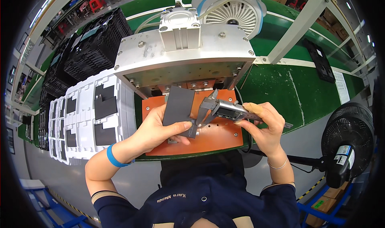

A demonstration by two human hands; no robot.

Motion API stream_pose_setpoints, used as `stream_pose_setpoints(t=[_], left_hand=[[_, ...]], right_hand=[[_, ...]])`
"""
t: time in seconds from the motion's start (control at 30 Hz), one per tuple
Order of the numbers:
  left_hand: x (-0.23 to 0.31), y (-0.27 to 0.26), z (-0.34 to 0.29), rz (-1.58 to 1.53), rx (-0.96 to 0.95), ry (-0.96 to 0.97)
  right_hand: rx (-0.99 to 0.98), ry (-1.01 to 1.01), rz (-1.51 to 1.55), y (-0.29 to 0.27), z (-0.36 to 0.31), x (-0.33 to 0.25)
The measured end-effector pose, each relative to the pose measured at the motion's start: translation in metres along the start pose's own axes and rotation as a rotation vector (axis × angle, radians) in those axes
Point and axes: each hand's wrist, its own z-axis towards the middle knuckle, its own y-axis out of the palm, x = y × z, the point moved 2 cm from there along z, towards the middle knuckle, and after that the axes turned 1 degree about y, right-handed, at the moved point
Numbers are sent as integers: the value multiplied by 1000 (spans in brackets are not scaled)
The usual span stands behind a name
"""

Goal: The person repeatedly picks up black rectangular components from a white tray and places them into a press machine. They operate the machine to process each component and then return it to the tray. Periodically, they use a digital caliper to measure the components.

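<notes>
A flat dark grey L-shaped plate (179,106) is pinched in my left hand (160,125), thumb on top near its narrow tab. My right hand (264,123) grips a digital caliper (228,110) by its beam, with the jaws pointing left toward the plate's tab. Whether the jaws touch the plate, I cannot tell. Both hands are above the orange base (216,141) of a metal press (182,55), in front of its opening. My left hand hides part of the base.
White trays (86,111) holding dark plates are stacked at the left, with black trays (96,43) behind. A black fan (347,143) stands at the right and a white fan (232,13) behind the press. A frame post (302,25) rises at the back right.
</notes>
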Motion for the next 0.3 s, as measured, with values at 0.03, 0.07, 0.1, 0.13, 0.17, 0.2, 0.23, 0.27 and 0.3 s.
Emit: stream_pose_setpoints(t=[0.03, 0.07, 0.1, 0.13, 0.17, 0.2, 0.23, 0.27, 0.3], left_hand=[[-1, -1, 0, 5, 2, -9], [-1, -2, -1, 10, 4, -17], [-1, -2, 0, 10, 2, -15], [-1, -2, 0, 10, -1, -13], [-1, -1, 0, 10, -2, -12], [0, -1, 0, 8, -6, -6], [1, 0, -1, 7, -9, 1], [2, 1, -1, 5, -13, 8], [1, 1, 0, -4, -10, 28]], right_hand=[[4, 1, 4, 0, 0, 0], [5, -3, 1, 1, 0, 1], [5, -6, -3, 1, -1, 2], [5, -9, -6, 1, -1, 3], [3, -12, -7, 1, -1, 3], [0, -14, -7, 1, 0, 3], [-2, -17, -8, 0, 0, 2], [-4, -21, -11, 0, 0, 3], [-5, -24, -13, 0, 0, 3]])
